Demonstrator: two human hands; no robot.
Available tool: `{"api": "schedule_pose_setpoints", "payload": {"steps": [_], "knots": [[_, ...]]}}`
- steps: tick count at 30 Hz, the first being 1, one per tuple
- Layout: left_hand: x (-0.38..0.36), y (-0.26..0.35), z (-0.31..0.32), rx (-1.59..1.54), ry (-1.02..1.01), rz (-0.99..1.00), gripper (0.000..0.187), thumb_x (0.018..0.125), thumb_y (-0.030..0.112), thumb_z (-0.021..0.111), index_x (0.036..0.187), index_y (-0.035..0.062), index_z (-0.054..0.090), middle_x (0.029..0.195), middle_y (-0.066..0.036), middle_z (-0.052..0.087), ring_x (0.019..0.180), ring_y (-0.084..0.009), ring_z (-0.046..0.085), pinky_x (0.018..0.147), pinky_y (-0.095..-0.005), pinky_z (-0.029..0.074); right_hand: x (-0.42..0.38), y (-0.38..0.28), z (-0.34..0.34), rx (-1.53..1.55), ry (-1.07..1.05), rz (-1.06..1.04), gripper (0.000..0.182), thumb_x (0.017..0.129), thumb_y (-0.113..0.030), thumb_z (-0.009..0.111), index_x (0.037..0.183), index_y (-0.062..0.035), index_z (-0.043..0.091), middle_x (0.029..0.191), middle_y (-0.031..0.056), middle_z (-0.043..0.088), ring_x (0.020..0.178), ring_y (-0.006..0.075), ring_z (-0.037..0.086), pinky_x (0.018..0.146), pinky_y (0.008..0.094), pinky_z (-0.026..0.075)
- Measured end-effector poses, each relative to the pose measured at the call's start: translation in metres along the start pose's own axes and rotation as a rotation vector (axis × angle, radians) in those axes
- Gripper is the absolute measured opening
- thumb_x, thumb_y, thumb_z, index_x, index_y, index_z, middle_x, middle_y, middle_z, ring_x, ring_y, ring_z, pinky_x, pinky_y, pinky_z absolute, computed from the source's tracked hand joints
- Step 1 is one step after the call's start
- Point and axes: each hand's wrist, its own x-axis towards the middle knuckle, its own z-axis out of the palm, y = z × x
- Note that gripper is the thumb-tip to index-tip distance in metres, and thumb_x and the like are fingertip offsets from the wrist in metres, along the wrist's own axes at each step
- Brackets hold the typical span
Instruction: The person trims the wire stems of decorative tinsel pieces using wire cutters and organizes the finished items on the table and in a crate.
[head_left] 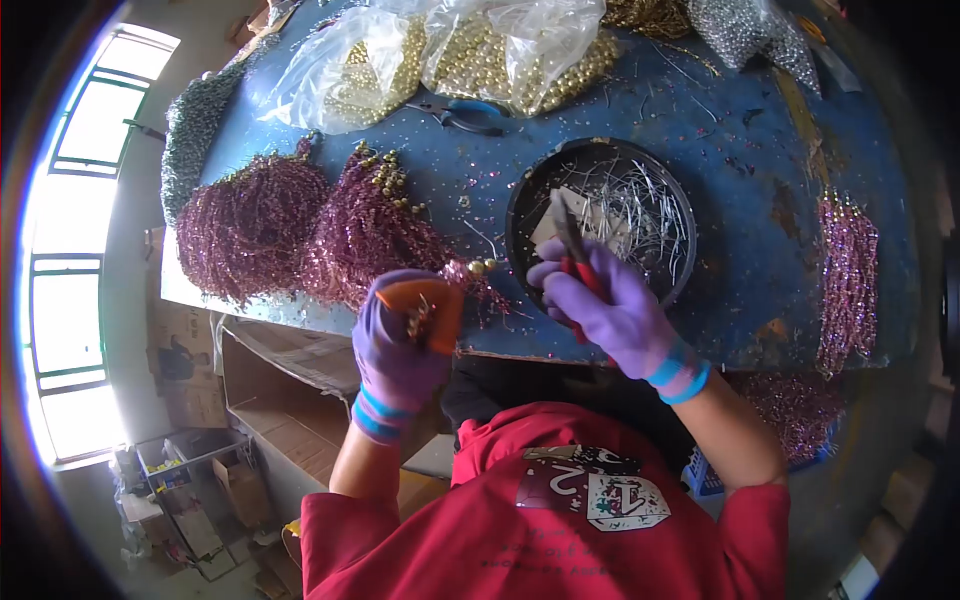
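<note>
Red-handled pliers [580, 268] slant up over the near side of a black bowl [515, 220] on a scuffed, glitter-strewn blue table [745, 300]. Bright windows [72, 310] line the room's left wall. The gloved right hand [625, 315] wraps the handles; the left hand [395, 345], at the near edge, curls around an orange piece [448, 308].
</note>
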Motion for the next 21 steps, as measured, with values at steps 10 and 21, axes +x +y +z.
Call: {"api": "schedule_pose_setpoints", "payload": {"steps": [10, 21], "knots": [[-0.018, 0.015, 0.013, -0.395, -0.187, -0.101, 0.029, 0.076, 0.004, 0.074, 0.102, 0.0053, 0.061, 0.100, -0.010, 0.064, 0.084, -0.0196, 0.064, 0.073, -0.0297, 0.050, 0.007, 0.012, 0.002, -0.156, -0.031, -0.101, 0.029, 0.089, -0.007, 0.059, 0.116, -0.0010, 0.052, 0.094, 0.0014, 0.061, 0.088, 0.0075, 0.057, 0.083, 0.0244, 0.045], [0.020, 0.002, 0.025, -0.697, -1.138, -0.299, 0.025, 0.087, 0.018, 0.066, 0.106, 0.0023, 0.062, 0.090, -0.011, 0.065, 0.085, -0.0129, 0.061, 0.076, -0.0291, 0.049, -0.013, -0.024, -0.019, -0.772, -0.217, -0.673, 0.021, 0.080, -0.002, 0.063, 0.100, -0.0058, 0.058, 0.093, 0.0097, 0.064, 0.085, 0.0254, 0.064, 0.079, 0.0338, 0.048]]}}
